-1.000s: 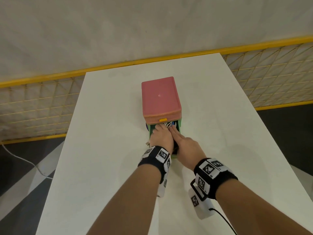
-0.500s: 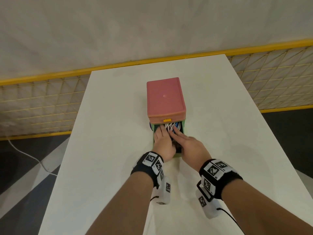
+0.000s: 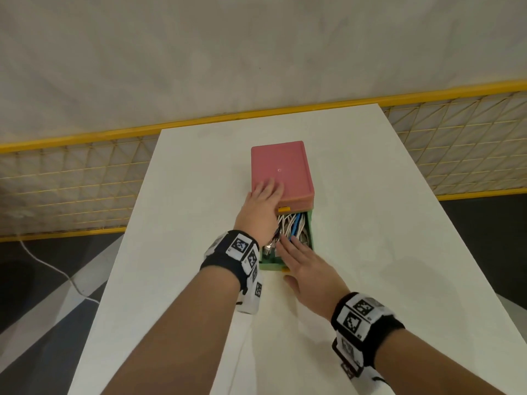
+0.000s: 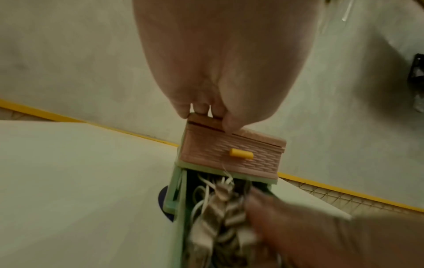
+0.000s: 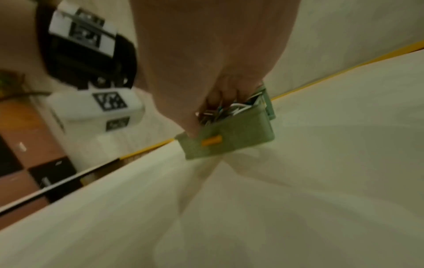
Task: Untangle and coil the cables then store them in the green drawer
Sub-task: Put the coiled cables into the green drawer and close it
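Note:
A small drawer unit with a pink top point(image 3: 281, 166) stands mid-table. Its green drawer point(image 3: 310, 232) is pulled out toward me and filled with coiled white and blue cables point(image 3: 293, 228). My left hand point(image 3: 266, 192) lies flat on the near left corner of the pink top, fingers straight; the left wrist view shows its fingertips point(image 4: 201, 110) on the top's edge. My right hand point(image 3: 291, 246) presses straight fingers down on the cables, thumb near the drawer's front. In the right wrist view the fingers point(image 5: 224, 98) reach into the drawer point(image 5: 229, 143) over the cables point(image 5: 227, 110).
The white table point(image 3: 385, 238) runs to a yellow mesh fence point(image 3: 71, 181) at the back. Yellow knobs sit on the pink drawer point(image 4: 241, 154) and on the green drawer's front point(image 5: 211, 140). A white cord point(image 3: 48, 266) lies on the floor at left.
My left hand has come out of the green drawer and moved up onto the pink top. My right hand stays on the cables, drawn back slightly toward the drawer's front.

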Motion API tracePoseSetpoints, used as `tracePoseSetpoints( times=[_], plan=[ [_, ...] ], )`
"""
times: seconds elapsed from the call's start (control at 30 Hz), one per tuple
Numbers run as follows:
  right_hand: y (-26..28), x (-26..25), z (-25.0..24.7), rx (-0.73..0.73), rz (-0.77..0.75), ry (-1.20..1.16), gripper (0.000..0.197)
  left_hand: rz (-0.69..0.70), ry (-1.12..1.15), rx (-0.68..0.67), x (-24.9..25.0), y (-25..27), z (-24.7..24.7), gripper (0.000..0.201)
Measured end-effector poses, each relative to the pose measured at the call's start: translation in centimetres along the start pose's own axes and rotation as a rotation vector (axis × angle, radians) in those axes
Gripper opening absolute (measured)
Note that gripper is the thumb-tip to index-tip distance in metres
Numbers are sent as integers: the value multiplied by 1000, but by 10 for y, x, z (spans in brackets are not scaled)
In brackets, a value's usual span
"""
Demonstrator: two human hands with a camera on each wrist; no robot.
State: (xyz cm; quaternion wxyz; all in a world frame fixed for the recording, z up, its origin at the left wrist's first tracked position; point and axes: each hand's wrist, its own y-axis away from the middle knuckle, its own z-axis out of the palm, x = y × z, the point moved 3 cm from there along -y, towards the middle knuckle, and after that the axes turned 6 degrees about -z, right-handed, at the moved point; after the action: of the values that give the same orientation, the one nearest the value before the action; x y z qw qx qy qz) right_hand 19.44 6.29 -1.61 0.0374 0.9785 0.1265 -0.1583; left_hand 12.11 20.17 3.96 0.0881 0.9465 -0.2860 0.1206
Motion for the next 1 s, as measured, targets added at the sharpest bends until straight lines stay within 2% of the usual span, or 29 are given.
tracePoseSetpoints(
  times=[0.13, 0.2, 0.3, 0.4, 0.5, 0.53, 0.6, 0.67, 0.73, 0.83, 0.93, 1.0],
  plan=[
    [-16, 0, -3, -107, 29, 27, 69, -18, -9, -110, -2, -4, -5, 72],
    [-30, 7, -15, -240, 43, 59, 67, -29, -27, -137, -1, -4, -7, 75],
    [-43, 18, -20, -313, 36, -11, 70, -28, -49, -170, 1, -3, -9, 77],
    [-45, 24, -24, -278, 29, -66, 64, -23, -67, -203, 2, -3, -13, 78],
    [-43, 24, -41, -91, 51, -40, 45, -23, -79, -232, 4, -2, -16, 80],
    [-42, 21, -44, -3, 11, 24, 45, -23, -83, -240, 5, -2, -17, 80],
    [-40, 14, -45, 108, -86, 84, 60, -28, -86, -250, 7, -1, -19, 78],
    [-44, 9, -42, 26, -109, 93, 63, -33, -90, -248, 8, -1, -21, 78],
    [-49, 6, -41, -114, -67, 147, 58, -31, -106, -251, 9, -2, -22, 78],
    [-57, 1, -45, -229, -25, 231, 54, -34, -128, -261, 10, -2, -24, 77],
    [-64, 2, -46, -265, 4, 213, 55, -36, -117, -262, 11, 0, -25, 76],
    [-64, 9, -48, -202, -4, 188, 51, -39, -112, -253, 11, -1, -24, 75]
  ],
)
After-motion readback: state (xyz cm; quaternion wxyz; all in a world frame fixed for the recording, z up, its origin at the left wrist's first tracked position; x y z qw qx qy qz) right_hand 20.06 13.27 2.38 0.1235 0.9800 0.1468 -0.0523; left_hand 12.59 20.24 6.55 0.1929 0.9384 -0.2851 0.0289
